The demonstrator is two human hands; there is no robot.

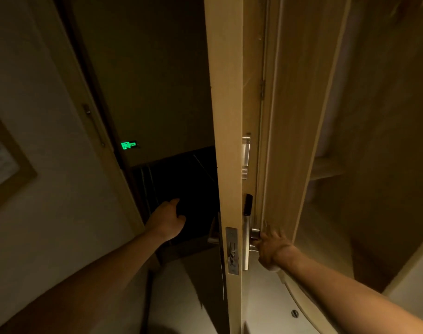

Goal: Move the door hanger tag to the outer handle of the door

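Observation:
The wooden door (227,116) stands ajar and I see it edge-on, with its lock plate (232,250) facing me. My right hand (271,249) is on the room side, shut on the metal inner handle (253,233). Beyond the door's outer face, my left hand (167,219) reaches into the dark corridor with its fingers apart and nothing in it. A bit of the outer handle (212,239) shows by the door's edge. A thin flat piece, possibly the door hanger tag (222,273), hangs close against the outer face, edge-on and dim.
The door frame (94,131) and a pale wall (49,189) with a framed notice (3,162) are on the left. A green exit sign (128,145) glows in the corridor. A metal latch (246,153) sits above the inner handle. Wooden panelling (314,116) stands right.

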